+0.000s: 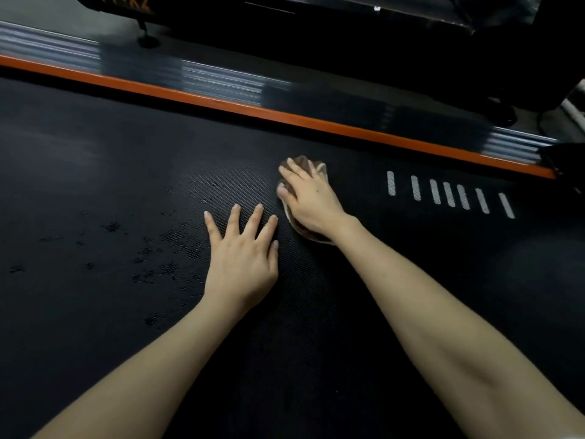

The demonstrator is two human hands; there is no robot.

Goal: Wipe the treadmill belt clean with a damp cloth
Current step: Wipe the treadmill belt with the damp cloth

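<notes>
The black textured treadmill belt [95,185] fills most of the view. My right hand [308,199] presses flat on a crumpled pale and brownish cloth [304,162], which sticks out past the fingertips and under the wrist. My left hand [242,248] lies flat on the belt just left of the cloth, fingers spread, holding nothing. Dark wet-looking spots [164,251] are scattered over the belt to the left of my left hand.
An orange strip [285,117] runs along the belt's far edge, with a ribbed grey side rail [221,80] behind it. Several white dashes [449,193] mark the belt at right. A dark machine base [316,26] stands beyond the rail.
</notes>
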